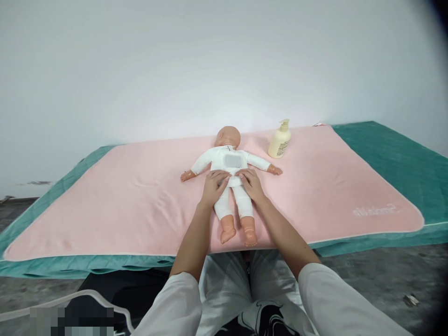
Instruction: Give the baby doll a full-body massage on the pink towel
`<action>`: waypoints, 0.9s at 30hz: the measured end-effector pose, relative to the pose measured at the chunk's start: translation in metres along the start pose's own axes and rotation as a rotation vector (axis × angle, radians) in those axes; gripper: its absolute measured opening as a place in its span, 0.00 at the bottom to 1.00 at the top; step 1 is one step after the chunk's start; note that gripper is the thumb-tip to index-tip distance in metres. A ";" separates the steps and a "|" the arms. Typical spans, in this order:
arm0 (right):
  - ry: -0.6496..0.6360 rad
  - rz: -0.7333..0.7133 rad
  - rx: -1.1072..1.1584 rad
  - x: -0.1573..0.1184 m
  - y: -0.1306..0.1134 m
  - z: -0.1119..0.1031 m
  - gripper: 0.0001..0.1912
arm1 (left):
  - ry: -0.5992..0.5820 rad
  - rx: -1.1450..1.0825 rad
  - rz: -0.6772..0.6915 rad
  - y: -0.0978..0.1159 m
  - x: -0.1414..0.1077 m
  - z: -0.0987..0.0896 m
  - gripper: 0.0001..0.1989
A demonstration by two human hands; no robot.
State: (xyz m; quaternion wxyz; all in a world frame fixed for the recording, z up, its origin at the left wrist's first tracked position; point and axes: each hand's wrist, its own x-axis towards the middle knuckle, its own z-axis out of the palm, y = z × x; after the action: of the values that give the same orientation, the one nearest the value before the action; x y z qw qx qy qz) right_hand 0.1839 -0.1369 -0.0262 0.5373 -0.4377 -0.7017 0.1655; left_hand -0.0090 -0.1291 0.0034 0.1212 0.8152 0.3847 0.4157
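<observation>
A baby doll [229, 158] with a white cloth body and tan plastic head, hands and feet lies face up or down, I cannot tell which, on a pink blanket [147, 200]. Its arms are spread, and a grey rectangular patch [232, 161] shows on its upper torso. My left hand [215, 185] rests on the lower left side of the torso, its fingers extended. On the lower right side lies my right hand [251, 183], fingers also stretched out. Both hands touch the doll without grasping it, fingertips pointing inward.
A cream pump bottle [279, 142] stands on the blanket beyond the doll's right-hand arm. Green cloth [395, 163] shows under the blanket. A pale wall [224, 60] rises behind. At the lower left are a white cable [84, 293] and a dark object [129, 289].
</observation>
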 end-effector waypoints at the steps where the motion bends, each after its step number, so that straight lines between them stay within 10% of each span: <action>1: 0.002 -0.001 0.002 0.000 0.000 0.000 0.19 | 0.001 0.001 -0.004 0.000 0.000 0.000 0.13; 27: 0.001 -0.021 0.013 0.007 0.005 0.002 0.19 | -0.042 0.054 -0.044 -0.006 0.002 0.000 0.16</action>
State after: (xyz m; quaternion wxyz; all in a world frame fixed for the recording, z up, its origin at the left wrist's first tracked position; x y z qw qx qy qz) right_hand 0.1837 -0.1279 -0.0265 0.5423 -0.4269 -0.7048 0.1643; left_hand -0.0111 -0.1238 0.0019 0.1164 0.8182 0.4108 0.3851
